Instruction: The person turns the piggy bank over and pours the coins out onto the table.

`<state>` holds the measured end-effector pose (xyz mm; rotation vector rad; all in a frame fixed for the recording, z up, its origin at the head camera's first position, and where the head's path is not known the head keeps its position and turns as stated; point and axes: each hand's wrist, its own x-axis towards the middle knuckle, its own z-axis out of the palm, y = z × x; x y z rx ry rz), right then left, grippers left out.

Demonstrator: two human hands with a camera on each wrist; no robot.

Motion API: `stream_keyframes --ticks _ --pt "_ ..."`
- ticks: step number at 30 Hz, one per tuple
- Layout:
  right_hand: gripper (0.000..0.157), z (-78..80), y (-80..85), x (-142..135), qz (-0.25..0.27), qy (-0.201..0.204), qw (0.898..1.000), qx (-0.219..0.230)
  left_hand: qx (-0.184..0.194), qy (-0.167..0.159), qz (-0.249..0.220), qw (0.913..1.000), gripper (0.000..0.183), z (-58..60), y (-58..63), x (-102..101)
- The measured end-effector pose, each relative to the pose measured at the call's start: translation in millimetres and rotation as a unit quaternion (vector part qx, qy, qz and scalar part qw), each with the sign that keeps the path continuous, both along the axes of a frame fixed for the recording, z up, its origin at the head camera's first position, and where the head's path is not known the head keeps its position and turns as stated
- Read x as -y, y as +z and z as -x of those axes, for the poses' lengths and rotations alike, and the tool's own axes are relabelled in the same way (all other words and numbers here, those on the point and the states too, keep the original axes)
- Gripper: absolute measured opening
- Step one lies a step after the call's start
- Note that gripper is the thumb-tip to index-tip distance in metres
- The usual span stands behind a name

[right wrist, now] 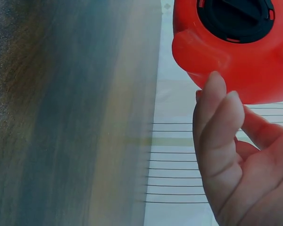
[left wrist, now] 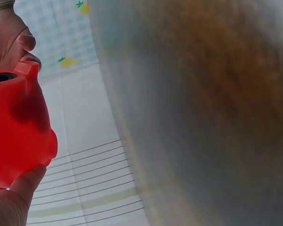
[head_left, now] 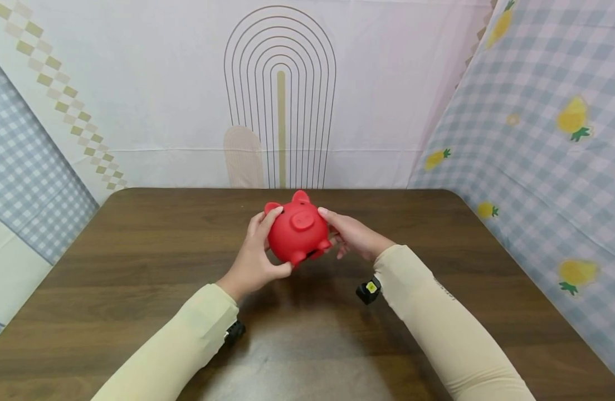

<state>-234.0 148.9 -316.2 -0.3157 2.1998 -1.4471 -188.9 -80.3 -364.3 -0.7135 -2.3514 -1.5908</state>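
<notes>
Left hand [head_left: 252,257] is gripping a round red pig-shaped bank [head_left: 293,236], apparently plastic, with the fingers curling round its upper side and one digit bracing it from below; that wide span is probably carrying most of the weight. Near the middle, the bank is sitting tilted between both hands, seemingly raised over the dark brown wood-grain desk [head_left: 162,250]. Its flat round snout [head_left: 302,220] is facing the wearer, while the black round plug [right wrist: 237,21] is showing on the underside in the right wrist view; holding it off the desk is leaving that underside exposed. On the right, the right hand [head_left: 356,234] is resting an extended digit on the bank's side, its other fingers hanging loosely beside the bank rather than wrapping it, apparently steadying the tilt. Firm fingertip pressure there is something I cannot tell.
</notes>
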Motion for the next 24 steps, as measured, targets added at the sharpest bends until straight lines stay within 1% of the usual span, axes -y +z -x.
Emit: stream_keyframes --ticks 7,14,19,24 --pt "0.06 -1.3 -2.9 1.6 0.006 -0.012 1.0 -0.01 0.02 -0.001 -0.038 0.9991 0.095 1.9 -5.4 1.8" --pt "0.062 -2.4 -4.0 5.5 0.013 -0.009 1.0 -0.025 0.052 0.017 -0.055 0.997 0.094 2.5 -6.0 3.8" --pt "0.062 -4.4 -2.9 7.6 0.014 -0.028 0.999 -0.03 0.057 0.022 -0.072 0.9955 0.093 1.7 -4.3 3.3" --pt "0.059 -6.4 -3.7 8.7 0.027 -0.053 0.997 -0.048 0.083 0.025 -0.094 0.9918 0.092 1.0 -3.6 2.4"
